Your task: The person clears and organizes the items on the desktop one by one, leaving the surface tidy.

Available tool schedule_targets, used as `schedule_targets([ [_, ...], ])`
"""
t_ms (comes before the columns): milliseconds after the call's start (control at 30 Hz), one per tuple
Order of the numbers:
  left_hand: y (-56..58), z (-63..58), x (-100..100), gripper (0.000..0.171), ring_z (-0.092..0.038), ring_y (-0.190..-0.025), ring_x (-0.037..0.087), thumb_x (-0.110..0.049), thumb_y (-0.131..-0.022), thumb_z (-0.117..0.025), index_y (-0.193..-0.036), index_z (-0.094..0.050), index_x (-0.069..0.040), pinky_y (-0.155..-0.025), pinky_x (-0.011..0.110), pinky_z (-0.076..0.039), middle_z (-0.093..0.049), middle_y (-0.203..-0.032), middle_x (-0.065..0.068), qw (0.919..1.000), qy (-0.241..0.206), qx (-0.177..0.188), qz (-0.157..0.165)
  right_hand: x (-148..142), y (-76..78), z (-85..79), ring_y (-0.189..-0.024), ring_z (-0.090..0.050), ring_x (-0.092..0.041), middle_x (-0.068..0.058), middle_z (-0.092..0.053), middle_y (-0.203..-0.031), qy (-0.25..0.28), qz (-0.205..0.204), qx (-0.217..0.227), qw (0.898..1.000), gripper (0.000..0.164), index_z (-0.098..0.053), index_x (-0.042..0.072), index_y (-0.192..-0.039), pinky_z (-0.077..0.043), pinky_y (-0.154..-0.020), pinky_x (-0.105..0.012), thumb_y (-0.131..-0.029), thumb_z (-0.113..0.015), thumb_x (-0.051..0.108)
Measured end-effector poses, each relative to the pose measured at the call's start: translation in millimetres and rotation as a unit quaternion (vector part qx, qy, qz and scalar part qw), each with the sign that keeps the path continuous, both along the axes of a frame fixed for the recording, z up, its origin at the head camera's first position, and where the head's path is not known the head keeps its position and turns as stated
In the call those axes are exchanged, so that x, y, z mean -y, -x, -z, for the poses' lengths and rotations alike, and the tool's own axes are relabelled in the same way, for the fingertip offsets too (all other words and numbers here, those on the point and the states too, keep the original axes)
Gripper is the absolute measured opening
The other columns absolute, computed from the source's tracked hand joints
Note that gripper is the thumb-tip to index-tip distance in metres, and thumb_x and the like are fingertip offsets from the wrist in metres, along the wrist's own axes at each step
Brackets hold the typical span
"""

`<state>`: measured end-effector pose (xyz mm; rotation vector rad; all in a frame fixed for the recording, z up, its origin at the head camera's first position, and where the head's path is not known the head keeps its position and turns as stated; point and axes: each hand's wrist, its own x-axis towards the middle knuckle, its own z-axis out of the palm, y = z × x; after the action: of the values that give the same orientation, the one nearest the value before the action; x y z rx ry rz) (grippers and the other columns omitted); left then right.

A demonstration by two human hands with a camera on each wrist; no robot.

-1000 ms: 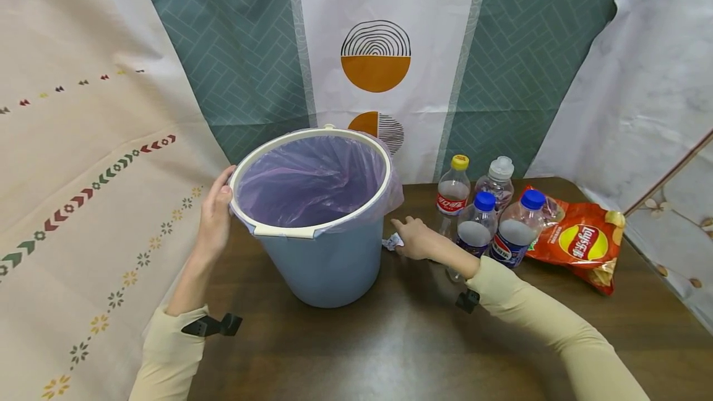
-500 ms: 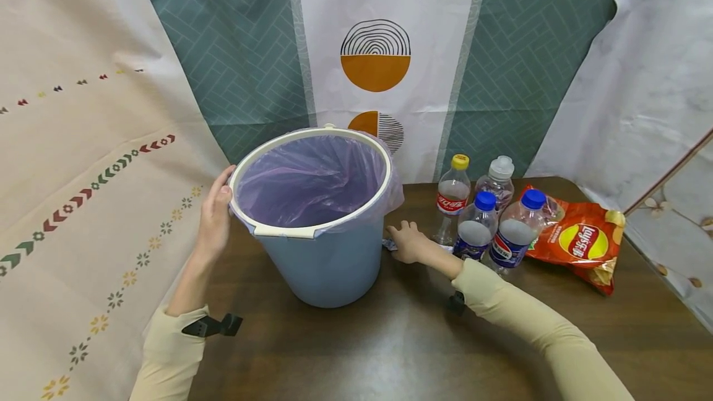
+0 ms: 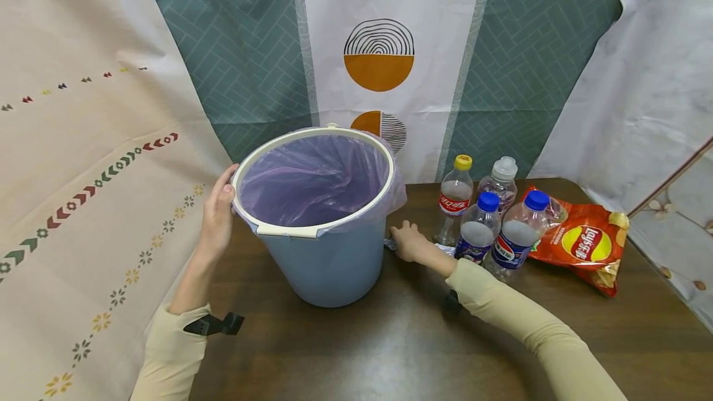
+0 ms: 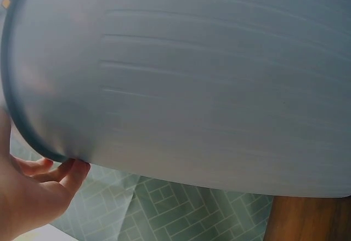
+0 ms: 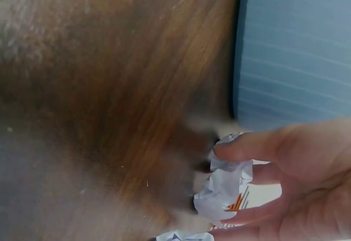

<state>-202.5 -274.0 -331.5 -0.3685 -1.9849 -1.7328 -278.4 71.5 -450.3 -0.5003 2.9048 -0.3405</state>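
Observation:
A light-blue bucket (image 3: 334,265) with a cream rim stands on the table, lined with a translucent purple bag (image 3: 312,172). My left hand (image 3: 216,221) grips its rim at the left; in the left wrist view the fingertips (image 4: 77,172) curl against the bucket's edge. To the bucket's right, my right hand (image 3: 411,243) is down at the tabletop. The right wrist view shows its thumb and fingers around crumpled white paper (image 5: 222,191). Another crumpled paper piece (image 5: 184,235) lies by those fingers, partly cut off by the frame.
Right of my right hand stand several plastic bottles, among them a yellow-capped one (image 3: 455,194), a white-capped one (image 3: 501,181) and a blue-capped one (image 3: 515,237). A red Lay's chip bag (image 3: 585,243) lies beyond them. Patterned cloth (image 3: 379,67) hangs behind the table (image 3: 362,351).
My right hand has shifted slightly left and now covers more of the paper beside the bucket. White paper near the bottles has come into view behind it. My left hand stays on the rim.

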Motion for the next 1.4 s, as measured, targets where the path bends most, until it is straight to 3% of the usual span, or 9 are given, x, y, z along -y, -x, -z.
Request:
schedule_targets([
  [200,0.4,0.3,-0.3,0.050,-0.057,-0.103,0.005,-0.018,-0.100,-0.032,-0.148,-0.035,-0.002,-0.084,0.011,-0.050,-0.050,-0.132,0.011,0.9999,-0.007,-0.003,0.008,-0.1,0.8,-0.6,-0.099,-0.054,-0.045,-0.028,-0.051,-0.110,0.004,-0.010,-0.018,1.000,0.020,-0.061,0.001,-0.105,-0.053,-0.077,-0.052,-0.086,-0.061,-0.001],
  [500,0.4,-1.0,-0.5,0.051,-0.057,-0.102,0.005,-0.019,-0.100,-0.032,-0.148,-0.035,-0.002,-0.083,0.011,-0.050,-0.049,-0.133,0.014,1.0000,-0.002,0.003,-0.001,-2.7,-0.3,-9.1,-0.083,-0.060,-0.042,-0.027,-0.056,-0.096,0.016,-0.053,-0.058,0.997,0.013,-0.063,-0.001,-0.094,-0.053,-0.071,-0.049,-0.082,-0.061,-0.005],
  [967,-0.7,-1.7,-0.4,0.051,-0.056,-0.104,0.003,-0.020,-0.101,-0.032,-0.148,-0.035,-0.001,-0.083,0.010,-0.050,-0.046,-0.137,0.020,1.0000,0.002,0.003,-0.005,-9.1,-4.6,-22.2,-0.077,-0.060,-0.037,-0.022,-0.057,-0.088,0.005,-0.078,-0.083,0.994,0.017,-0.062,0.000,-0.092,-0.053,-0.064,-0.045,-0.077,-0.070,-0.001],
  [1200,0.1,-1.4,-0.4,0.051,-0.057,-0.103,0.003,-0.020,-0.101,-0.032,-0.148,-0.034,0.000,-0.082,0.010,-0.051,-0.046,-0.136,0.019,1.0000,-0.002,0.006,-0.004,-14.5,-9.8,-35.3,-0.079,-0.061,-0.034,-0.021,-0.057,-0.091,-0.004,-0.088,-0.086,0.992,0.023,-0.062,0.000,-0.100,-0.053,-0.065,-0.043,-0.078,-0.071,0.001],
  [1400,-0.4,-0.9,-0.7,0.051,-0.056,-0.104,0.003,-0.020,-0.101,-0.031,-0.148,-0.035,-0.003,-0.084,0.010,-0.050,-0.043,-0.140,0.025,0.9999,0.004,0.008,-0.007,-17.3,-16.7,-50.1,-0.079,-0.058,-0.030,-0.019,-0.057,-0.091,-0.010,-0.104,-0.076,0.992,0.024,-0.061,0.000,-0.100,-0.051,-0.065,-0.039,-0.079,-0.072,0.005],
])
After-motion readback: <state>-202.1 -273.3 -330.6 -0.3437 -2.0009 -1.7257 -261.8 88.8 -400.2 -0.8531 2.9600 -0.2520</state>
